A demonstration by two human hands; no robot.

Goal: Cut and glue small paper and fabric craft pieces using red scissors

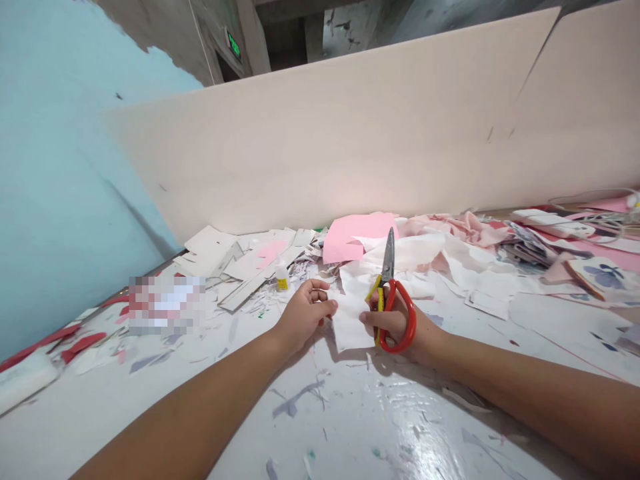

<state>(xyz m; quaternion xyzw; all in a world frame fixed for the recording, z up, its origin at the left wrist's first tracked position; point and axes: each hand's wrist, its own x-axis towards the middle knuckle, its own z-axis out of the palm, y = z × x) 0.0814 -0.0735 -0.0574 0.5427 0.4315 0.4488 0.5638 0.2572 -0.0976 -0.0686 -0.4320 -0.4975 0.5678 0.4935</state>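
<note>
My right hand [400, 327] grips a pair of scissors [393, 300] with red and yellow handles; the closed blades point up and away from me. Its thumb also presses the right edge of a small white paper piece [350, 323] lying on the table. My left hand [305, 313] has its fingers curled and pinches the left edge of the same paper. Both hands rest on the white, glue-stained tabletop [350, 420].
A small glue bottle with a yellow label [282, 275] stands behind my left hand. Pink paper [353, 237], white sheets and scraps pile along the back. A tall beige board [375, 133] walls the far side. Printed cards [600, 277] lie right, red strips [75, 343] left.
</note>
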